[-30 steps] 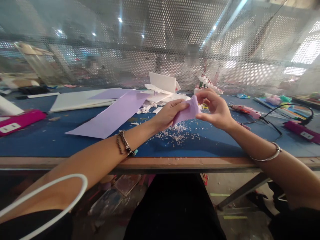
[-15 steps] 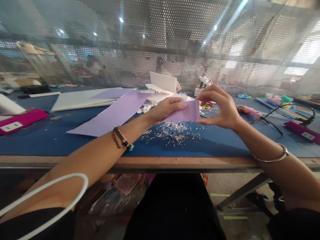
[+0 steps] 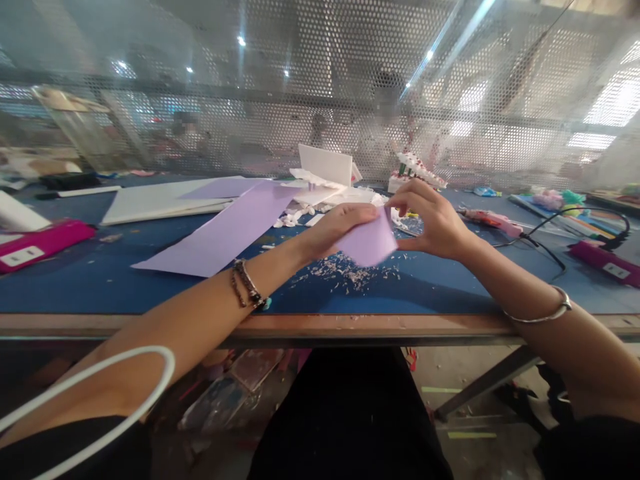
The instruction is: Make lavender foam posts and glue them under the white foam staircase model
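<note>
So the small purple piece (image 3: pixel 369 244) was stretched out flat between both hands a moment before, and by now the hands had closed in and dipped lower. The left hand (image 3: pixel 334 231) and right hand (image 3: pixel 433 224) both pinched its top edge, with it hanging curved just above the shavings (image 3: pixel 350 273) on the blue table (image 3: pixel 100 287). Looked to me like bending, not cutting.

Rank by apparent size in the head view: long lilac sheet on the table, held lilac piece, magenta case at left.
1. Long lilac sheet, clearly largest.
2-3. Magenta case and held lilac piece look alike; the frame edge cuts the case and fingers hide part of the piece, so unranked.
</note>
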Demonstrator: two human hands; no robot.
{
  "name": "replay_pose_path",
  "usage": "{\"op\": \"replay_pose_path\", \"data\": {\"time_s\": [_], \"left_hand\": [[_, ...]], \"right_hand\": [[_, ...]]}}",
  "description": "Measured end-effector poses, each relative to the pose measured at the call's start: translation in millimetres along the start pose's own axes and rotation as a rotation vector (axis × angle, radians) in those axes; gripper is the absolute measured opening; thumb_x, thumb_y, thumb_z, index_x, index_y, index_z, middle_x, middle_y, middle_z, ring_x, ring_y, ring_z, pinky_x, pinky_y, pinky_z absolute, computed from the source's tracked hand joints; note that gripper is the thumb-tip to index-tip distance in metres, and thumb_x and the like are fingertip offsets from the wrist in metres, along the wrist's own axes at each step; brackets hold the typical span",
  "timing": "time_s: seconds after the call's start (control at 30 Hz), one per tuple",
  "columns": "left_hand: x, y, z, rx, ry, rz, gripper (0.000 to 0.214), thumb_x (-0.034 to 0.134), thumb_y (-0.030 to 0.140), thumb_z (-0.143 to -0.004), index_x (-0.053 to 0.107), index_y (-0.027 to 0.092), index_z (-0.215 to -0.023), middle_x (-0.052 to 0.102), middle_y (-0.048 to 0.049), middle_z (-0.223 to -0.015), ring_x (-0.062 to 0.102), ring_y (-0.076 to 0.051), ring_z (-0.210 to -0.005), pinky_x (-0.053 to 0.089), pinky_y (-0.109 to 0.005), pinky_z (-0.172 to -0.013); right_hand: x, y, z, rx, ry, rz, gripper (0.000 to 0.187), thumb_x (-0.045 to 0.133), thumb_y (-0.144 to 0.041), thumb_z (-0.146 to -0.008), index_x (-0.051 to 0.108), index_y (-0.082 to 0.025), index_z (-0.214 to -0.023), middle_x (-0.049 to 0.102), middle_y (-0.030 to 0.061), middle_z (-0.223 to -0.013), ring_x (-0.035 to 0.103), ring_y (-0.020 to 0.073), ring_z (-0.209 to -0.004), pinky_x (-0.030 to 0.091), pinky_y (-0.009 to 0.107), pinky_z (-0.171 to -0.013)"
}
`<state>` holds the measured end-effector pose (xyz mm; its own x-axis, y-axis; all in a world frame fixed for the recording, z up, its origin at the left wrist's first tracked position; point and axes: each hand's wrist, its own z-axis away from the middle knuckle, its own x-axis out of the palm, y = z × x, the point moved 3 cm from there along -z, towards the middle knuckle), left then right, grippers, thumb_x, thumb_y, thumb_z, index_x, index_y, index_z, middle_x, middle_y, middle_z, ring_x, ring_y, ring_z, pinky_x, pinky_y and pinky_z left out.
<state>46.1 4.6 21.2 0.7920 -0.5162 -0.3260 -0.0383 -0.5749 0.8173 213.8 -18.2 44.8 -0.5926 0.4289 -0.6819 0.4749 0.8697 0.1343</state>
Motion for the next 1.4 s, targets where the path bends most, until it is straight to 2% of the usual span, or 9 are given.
{"op": "replay_pose_path", "data": {"time_s": [0.1, 0.2, 0.4, 0.57, 0.67, 0.8, 1.03, 1.27, 1.4], "left_hand": [[9.7, 9.9, 2.0, 0.234, -0.049, -0.288, 0.021, 0.048, 0.031, -0.083, 0.063, 0.016, -0.083, 0.064, -0.0056, -0.088, 0.059, -0.013, -0.081, 0.049, -0.024, -0.067], [13.8, 18.2, 6.0, 0.498, -0.081, -0.606, 0.024, 0.042, 0.023, -0.085, 0.064, 0.019, -0.093, 0.063, -0.0066, -0.104, 0.056, -0.015, -0.097, 0.046, -0.032, -0.085], [12.5, 17.5, 10.5, 0.779, -0.044, -1.098, 0.025, 0.049, 0.017, -0.076, 0.059, 0.018, -0.098, 0.057, -0.0097, -0.118, 0.055, -0.020, -0.098, 0.044, -0.036, -0.084], [17.7, 15.5, 9.4, 0.677, -0.168, -1.201, 0.021, 0.053, 0.034, -0.078, 0.057, 0.016, -0.088, 0.063, -0.0051, -0.090, 0.059, -0.016, -0.080, 0.046, -0.026, -0.065], [21.7, 16.3, 10.9, 0.616, -0.098, -1.283, 0.032, 0.054, 0.048, -0.077, 0.055, 0.016, -0.072, 0.061, -0.0034, -0.078, 0.057, -0.013, -0.063, 0.039, -0.024, -0.049], [26.0, 16.8, 14.4, 0.618, 0.032, -1.342, 0.029, 0.048, 0.041, -0.083, 0.054, 0.016, -0.071, 0.062, -0.0062, -0.085, 0.056, -0.011, -0.057, 0.033, -0.022, -0.042], [17.2, 23.9, 12.9, 0.746, 0.219, -1.345, 0.026, 0.042, 0.029, -0.088, 0.045, 0.016, -0.110, 0.053, -0.0128, -0.115, 0.058, -0.017, -0.092, 0.048, -0.029, -0.066], [0.3, 24.6, 9.1, 0.659, 0.334, -1.445, 0.018, 0.041, 0.024, -0.089, 0.053, 0.019, -0.100, 0.060, -0.0053, -0.094, 0.056, -0.019, -0.088, 0.043, -0.034, -0.072], [-5.2, 28.4, 12.9, 0.717, 0.416, -1.415, 0.016, 0.042, 0.026, -0.090, 0.057, 0.021, -0.091, 0.059, -0.0047, -0.093, 0.051, -0.018, -0.085, 0.040, -0.035, -0.072]], "right_hand": [[5.9, 4.2, 1.9, 0.045, 0.027, -0.065, 0.030, 0.062, -0.038, -0.074, 0.055, -0.019, -0.097, 0.052, 0.0044, -0.091, 0.051, 0.0130, -0.077, 0.046, 0.030, -0.070], [8.3, 5.4, 2.0, 0.081, 0.031, -0.161, 0.038, 0.070, -0.042, -0.066, 0.056, -0.021, -0.094, 0.054, 0.0032, -0.090, 0.053, 0.0160, -0.084, 0.046, 0.032, -0.075], [4.8, -1.9, -0.8, 0.107, 0.094, -0.252, 0.041, 0.074, -0.043, -0.061, 0.057, -0.019, -0.091, 0.056, 0.0041, -0.089, 0.054, 0.0176, -0.085, 0.045, 0.035, -0.077], [8.7, -8.2, -3.2, 0.170, 0.027, -0.270, 0.045, 0.074, -0.046, -0.059, 0.059, -0.016, -0.089, 0.058, 0.0047, -0.085, 0.055, 0.0167, -0.081, 0.044, 0.032, -0.074], [12.5, -10.0, -3.6, 0.194, -0.006, -0.272, 0.045, 0.073, -0.046, -0.059, 0.059, -0.016, -0.090, 0.058, 0.0046, -0.086, 0.055, 0.0165, -0.082, 0.044, 0.033, -0.076], [14.3, -11.5, -3.5, 0.221, -0.006, -0.339, 0.045, 0.074, -0.043, -0.059, 0.059, -0.016, -0.091, 0.057, 0.0052, -0.089, 0.054, 0.0179, -0.087, 0.044, 0.036, -0.080], [14.2, 2.5, 0.3, 0.368, 0.079, -0.665, 0.043, 0.075, -0.042, -0.058, 0.059, -0.020, -0.091, 0.055, 0.0019, -0.093, 0.054, 0.0149, -0.092, 0.045, 0.033, -0.087], [15.5, 18.0, 4.3, 0.515, 0.165, -0.740, 0.046, 0.077, -0.039, -0.055, 0.060, -0.019, -0.092, 0.057, 0.0022, -0.089, 0.054, 0.0132, -0.084, 0.046, 0.031, -0.084], [16.2, 19.9, 3.9, 0.467, 0.098, -0.676, 0.044, 0.075, -0.041, -0.057, 0.059, -0.018, -0.091, 0.056, 0.0031, -0.091, 0.054, 0.0139, -0.087, 0.046, 0.032, -0.084]]}}
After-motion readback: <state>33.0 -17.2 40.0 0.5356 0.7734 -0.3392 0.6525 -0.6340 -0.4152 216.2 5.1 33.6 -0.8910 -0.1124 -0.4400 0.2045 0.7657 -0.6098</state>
